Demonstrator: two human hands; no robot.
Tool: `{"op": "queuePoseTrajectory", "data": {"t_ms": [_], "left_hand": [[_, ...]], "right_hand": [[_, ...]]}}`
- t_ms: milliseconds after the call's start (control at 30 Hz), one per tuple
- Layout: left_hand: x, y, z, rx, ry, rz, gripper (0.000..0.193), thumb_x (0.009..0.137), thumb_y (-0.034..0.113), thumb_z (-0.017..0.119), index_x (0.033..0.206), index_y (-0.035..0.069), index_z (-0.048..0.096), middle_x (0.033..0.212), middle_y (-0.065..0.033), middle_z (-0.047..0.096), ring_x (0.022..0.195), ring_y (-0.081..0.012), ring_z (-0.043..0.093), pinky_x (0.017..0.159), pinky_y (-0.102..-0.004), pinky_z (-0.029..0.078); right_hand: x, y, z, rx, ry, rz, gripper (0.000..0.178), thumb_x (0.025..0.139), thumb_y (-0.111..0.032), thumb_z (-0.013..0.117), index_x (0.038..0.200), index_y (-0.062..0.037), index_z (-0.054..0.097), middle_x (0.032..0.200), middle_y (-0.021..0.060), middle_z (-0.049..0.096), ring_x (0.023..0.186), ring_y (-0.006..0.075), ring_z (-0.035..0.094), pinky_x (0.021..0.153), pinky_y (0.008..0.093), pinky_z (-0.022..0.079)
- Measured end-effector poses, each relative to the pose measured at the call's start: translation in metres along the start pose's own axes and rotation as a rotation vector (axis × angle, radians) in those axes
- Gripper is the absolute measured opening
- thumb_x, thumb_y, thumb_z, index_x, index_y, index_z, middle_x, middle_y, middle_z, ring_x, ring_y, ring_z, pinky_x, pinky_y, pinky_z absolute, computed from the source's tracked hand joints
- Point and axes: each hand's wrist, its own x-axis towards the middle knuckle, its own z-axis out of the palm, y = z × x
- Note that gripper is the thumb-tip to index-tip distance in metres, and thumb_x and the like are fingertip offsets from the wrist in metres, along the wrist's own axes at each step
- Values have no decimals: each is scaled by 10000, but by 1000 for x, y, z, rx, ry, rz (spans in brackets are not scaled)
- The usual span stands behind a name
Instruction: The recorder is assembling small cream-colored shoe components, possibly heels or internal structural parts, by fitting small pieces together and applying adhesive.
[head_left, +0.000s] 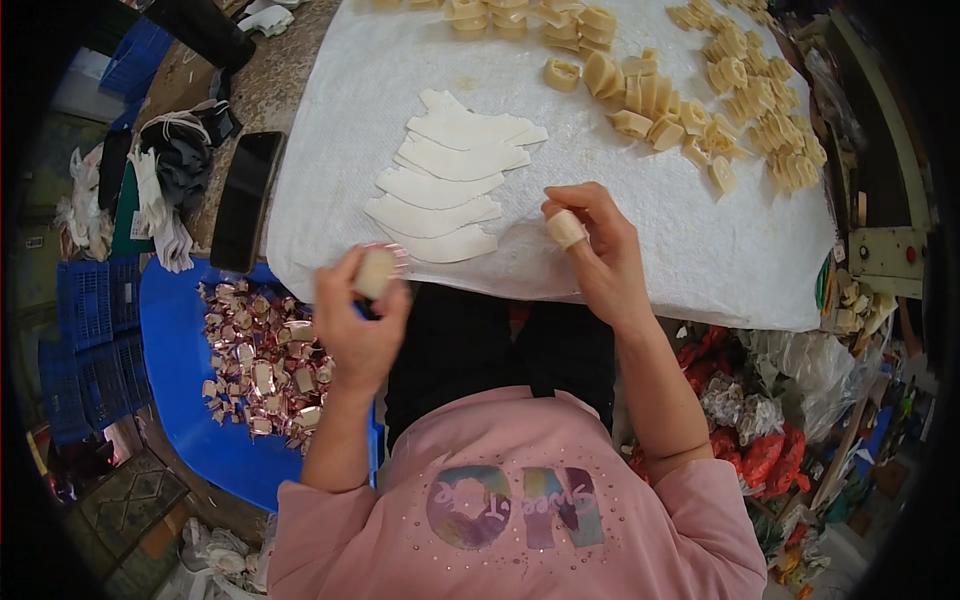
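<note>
Counter (320, 180): white-covered; bore fanned strips (450, 195);
Left grip (352, 325): clamped on pink-rimmed piece (378, 272), by counter's near edge;
Right grip (612, 265): could not tell;
Technique: light edge pinch seemed best

Dark floor tiles (143, 500) show left of the table (335, 150).

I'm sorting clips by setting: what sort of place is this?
Probably a small workshop for repetitive handwork: many similar beige pieces and overlapping white strips lie on a white-covered table, and a blue tub holds a heap of shiny pinkish parts.
</note>
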Motion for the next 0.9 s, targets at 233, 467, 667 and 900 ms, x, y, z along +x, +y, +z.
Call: {"op": "queuePoseTrajectory", "data": {"t_ms": [233, 467, 667, 900], "left_hand": [[-60, -98, -78, 544, 81, -351, 444, 714, 67, 648, 1126, -15, 503, 1049, -156, 434, 1025, -304, 417, 914, -399, 347], [-34, -83, -68, 515, 229, -292, 391, 732, 43, 615, 1109, 4, 521, 1090, -159, 452, 1077, -308, 410, 939, -408, 329], [49, 4, -1, -76, -23, 206, 323, 665, -34, 623, 982, 28, 608, 997, -145, 514, 962, -291, 493, 853, -369, 398], [79, 48, 56, -191, -357, 414, 404, 669, 8, 664, 1060, 19, 564, 1079, -154, 520, 1021, -320, 503, 901, -403, 397]], "right_hand": [[27, -4, 28, -446, -35, -207, 239, 764, -37, 613, 1001, -63, 605, 1043, 110, 516, 985, 302, 431, 864, 403, 349], [61, 15, 23, -567, 11, -207, 289, 729, 3, 576, 1008, -62, 622, 1036, 94, 541, 1005, 293, 449, 859, 410, 343], [87, 31, 9, -715, 31, -176, 324, 725, 23, 543, 1024, -64, 631, 1035, 86, 565, 1011, 277, 457, 866, 405, 337], [100, 20, 18, -844, -23, -122, 261, 719, -5, 552, 949, -89, 644, 977, 80, 578, 998, 264, 465, 846, 403, 321]]}}
